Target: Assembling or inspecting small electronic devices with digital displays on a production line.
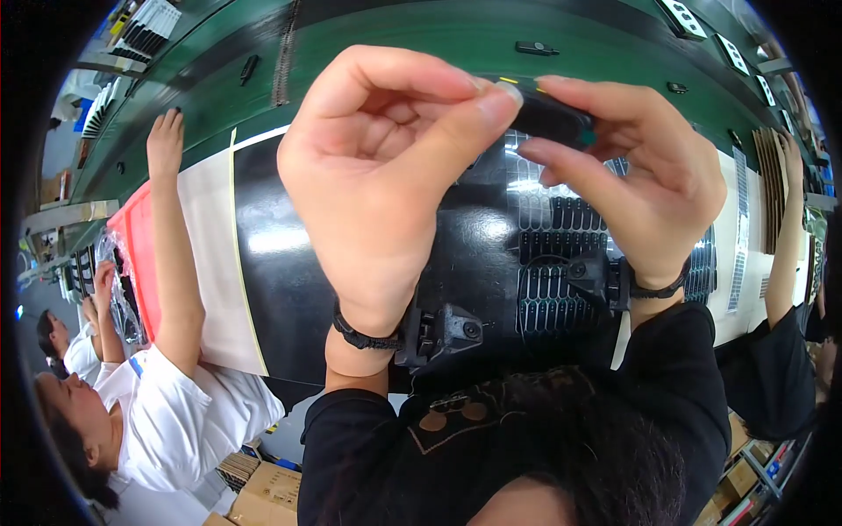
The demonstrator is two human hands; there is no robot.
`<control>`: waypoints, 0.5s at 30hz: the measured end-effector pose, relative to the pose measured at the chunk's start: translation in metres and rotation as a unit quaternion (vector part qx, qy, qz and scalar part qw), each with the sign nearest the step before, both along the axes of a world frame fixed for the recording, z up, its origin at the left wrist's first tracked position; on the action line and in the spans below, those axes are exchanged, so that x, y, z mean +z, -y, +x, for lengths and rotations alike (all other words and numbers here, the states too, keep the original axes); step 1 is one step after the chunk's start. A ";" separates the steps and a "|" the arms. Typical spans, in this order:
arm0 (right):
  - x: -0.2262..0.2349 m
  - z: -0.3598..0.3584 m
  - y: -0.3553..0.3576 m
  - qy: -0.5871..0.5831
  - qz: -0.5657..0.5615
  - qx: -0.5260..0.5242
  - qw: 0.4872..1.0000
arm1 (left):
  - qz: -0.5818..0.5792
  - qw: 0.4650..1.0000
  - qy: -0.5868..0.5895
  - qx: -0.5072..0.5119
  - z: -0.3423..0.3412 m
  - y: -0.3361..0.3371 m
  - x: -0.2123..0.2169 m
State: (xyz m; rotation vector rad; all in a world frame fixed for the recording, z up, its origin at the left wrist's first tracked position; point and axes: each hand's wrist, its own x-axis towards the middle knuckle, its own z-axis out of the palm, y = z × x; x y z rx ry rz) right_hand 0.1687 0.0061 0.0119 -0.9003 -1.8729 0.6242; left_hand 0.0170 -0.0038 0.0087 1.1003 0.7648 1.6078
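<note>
Over the far part of the table I hold up a small black oblong device [545,119] with rounded ends and small yellow marks on its far edge. My left hand [377,167] is closed, its thumb and index fingertip pinched at the device's left end. The thumb hides what lies between them. From the other side, my right hand [653,162] grips the device between thumb and index finger. Below my hands lie sheets of small black oblong stickers [561,223] on a shiny black mat [281,263].
Beyond the table runs a green conveyor belt [395,26] carrying small black devices [536,48]. On the left, a person in white [175,403] reaches toward the belt; a person in black [767,377] reaches in on the right. A red bin [140,254] stands at left.
</note>
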 end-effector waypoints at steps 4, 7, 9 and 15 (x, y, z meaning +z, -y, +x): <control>0.000 0.001 0.000 0.011 0.015 -0.001 1.000 | 0.020 0.999 -0.016 0.023 0.004 -0.001 -0.004; 0.001 0.001 0.001 0.017 0.016 -0.002 1.000 | 0.054 0.998 -0.030 0.029 0.003 -0.002 -0.008; 0.001 0.000 0.002 0.026 0.014 -0.004 1.000 | 0.060 0.997 -0.038 0.035 0.004 -0.002 -0.009; -0.003 0.000 0.003 0.007 -0.002 -0.010 1.000 | 0.052 0.968 -0.218 0.111 0.004 -0.006 -0.013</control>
